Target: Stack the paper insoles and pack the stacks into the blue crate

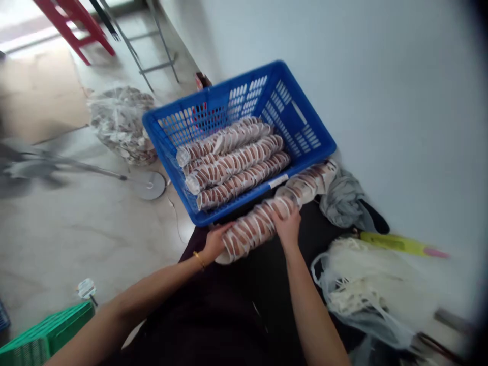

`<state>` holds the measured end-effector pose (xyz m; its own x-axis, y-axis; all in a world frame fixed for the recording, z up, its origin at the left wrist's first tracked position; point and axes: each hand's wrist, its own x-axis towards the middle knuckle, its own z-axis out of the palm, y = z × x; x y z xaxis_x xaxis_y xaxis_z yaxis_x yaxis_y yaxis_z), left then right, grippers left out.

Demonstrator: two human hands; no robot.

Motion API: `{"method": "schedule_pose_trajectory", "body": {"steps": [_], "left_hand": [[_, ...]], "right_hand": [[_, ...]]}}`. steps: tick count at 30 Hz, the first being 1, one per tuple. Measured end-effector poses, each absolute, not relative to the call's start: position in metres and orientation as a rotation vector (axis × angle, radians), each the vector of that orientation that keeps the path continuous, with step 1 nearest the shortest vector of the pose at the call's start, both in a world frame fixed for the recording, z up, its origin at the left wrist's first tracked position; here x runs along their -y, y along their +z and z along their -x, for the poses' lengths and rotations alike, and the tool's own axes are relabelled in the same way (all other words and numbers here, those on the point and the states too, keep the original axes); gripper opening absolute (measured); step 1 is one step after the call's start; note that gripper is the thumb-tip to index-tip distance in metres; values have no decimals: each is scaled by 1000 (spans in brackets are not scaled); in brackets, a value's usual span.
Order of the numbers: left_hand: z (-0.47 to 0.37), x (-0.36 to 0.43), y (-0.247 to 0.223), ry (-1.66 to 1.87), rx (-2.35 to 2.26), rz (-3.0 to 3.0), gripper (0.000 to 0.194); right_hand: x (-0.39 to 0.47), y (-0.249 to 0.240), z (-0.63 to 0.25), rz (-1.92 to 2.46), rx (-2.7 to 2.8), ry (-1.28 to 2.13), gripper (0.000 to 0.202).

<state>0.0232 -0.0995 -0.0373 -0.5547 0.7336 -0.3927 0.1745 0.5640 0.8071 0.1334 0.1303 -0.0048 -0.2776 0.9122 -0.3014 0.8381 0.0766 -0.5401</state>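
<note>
While lying just outside the blue crate's (244, 213) near edge, long wrapped roll (267, 218), left hand (214, 244) cupping its end, right hand's (287, 226) fingers closed over its middle.

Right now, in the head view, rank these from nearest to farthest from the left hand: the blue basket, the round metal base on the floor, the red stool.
1. blue basket: just above the left hand, its near rim almost touching.
2. round metal base: on the floor, up and to the left.
3. red stool: top left corner, far across the floor.
</note>
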Motion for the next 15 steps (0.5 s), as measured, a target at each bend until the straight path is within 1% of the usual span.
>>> {"method": "schedule_pose_trajectory", "body": {"steps": [2, 4, 5, 7, 9, 11, 13, 15], "left_hand": [[-23, 104, -12, 986, -2035, -849, 44], [-17, 103, 16, 989, -2003, -1148, 45], [-12, 101, 31, 983, -1994, -1276, 47], [4, 93, 60, 976, -2047, -1423, 50], [27, 84, 88, 959, -2150, -1458, 51], [56, 77, 110, 903, -2279, -1420, 50], [90, 72, 126, 812, -2417, -1327, 52], [126, 66, 134, 710, -2522, -1215, 55]], "right_hand": [[-117, 14, -166, 1729, 2082, 952, 81], [-111, 31, -193, 1780, 1882, 973, 85], [-113, 39, -199, 1822, 1807, 1002, 88], [-125, 55, -191, 1723, 1729, 1030, 95], [-145, 69, -154, 1528, 1706, 1048, 99], [-166, 75, -97, 1386, 1687, 1163, 97], [-181, 70, -30, 1353, 1714, 1305, 90], [-189, 53, 36, 1327, 1749, 1436, 85]]}}
